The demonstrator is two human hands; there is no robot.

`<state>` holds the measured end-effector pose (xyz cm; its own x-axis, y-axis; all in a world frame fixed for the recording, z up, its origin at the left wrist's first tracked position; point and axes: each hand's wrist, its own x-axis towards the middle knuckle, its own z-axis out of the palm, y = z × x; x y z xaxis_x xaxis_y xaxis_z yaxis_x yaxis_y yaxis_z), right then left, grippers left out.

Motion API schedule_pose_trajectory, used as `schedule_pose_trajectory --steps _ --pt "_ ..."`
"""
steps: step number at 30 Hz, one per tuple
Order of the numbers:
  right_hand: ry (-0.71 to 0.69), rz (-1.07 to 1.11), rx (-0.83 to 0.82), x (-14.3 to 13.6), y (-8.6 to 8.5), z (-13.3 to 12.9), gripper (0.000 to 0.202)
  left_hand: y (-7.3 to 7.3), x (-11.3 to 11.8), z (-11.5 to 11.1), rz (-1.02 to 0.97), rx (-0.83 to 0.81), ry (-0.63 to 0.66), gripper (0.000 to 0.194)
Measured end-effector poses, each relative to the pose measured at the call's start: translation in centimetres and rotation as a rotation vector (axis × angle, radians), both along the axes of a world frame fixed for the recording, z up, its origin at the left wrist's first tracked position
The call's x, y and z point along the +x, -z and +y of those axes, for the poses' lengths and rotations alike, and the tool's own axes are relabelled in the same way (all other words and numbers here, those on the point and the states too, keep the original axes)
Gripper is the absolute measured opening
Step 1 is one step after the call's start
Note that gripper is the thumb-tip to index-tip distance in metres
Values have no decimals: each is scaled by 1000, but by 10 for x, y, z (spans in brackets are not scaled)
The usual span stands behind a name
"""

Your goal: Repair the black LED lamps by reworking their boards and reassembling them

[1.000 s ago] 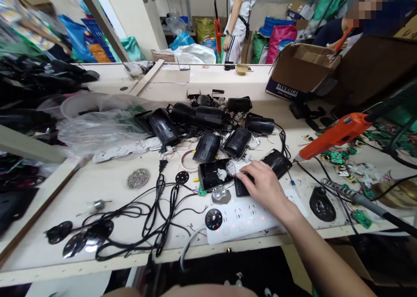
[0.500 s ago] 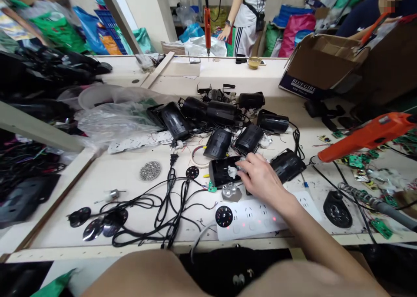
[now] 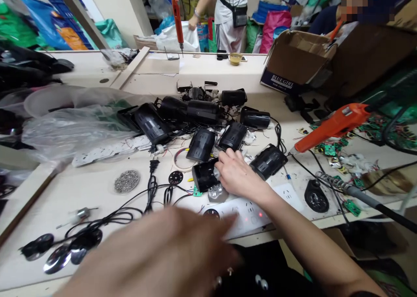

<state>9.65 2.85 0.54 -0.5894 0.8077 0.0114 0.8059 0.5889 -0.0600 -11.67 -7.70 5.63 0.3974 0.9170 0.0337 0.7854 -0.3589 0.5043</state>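
Note:
My right hand (image 3: 236, 173) is closed at the right end of a black cylindrical housing (image 3: 202, 176), over a small white part (image 3: 216, 173); its fingers partly hide what they grip. My left hand (image 3: 176, 245) is a large blur in the near foreground, and its fingers cannot be made out. Just below the housing sits a clear faceted piece (image 3: 217, 193) beside a small green circuit board (image 3: 197, 191). A black dial disc (image 3: 176, 177) lies left of the housing. The white power strip (image 3: 260, 214) is partly under my right forearm.
More black housings (image 3: 202, 144) lie behind my right hand. An orange electric screwdriver (image 3: 332, 127) extends in from the right, and another (image 3: 177, 23) hangs at the back. Black cables (image 3: 130, 210) and a dish of screws (image 3: 127, 181) are on the left. A person (image 3: 231, 19) stands beyond the table.
My left hand has come into view low in the foreground. The whole view has shifted, with the table's things further left in it. My right hand stays at the same housing.

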Motion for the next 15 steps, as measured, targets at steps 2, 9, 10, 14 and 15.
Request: schedule_pose_trajectory --steps 2,9,10,14,15 --pt "-1 -1 7 1 0 0 16 7 6 29 -10 122 27 51" --pt "-5 69 31 3 9 3 13 70 14 80 73 221 114 68" --pt "-7 80 34 4 10 4 11 76 14 80 61 216 112 68" --pt "23 154 61 12 10 5 15 85 14 81 -31 209 100 64" --pt "34 189 67 15 10 4 18 86 14 81 -48 201 93 64"
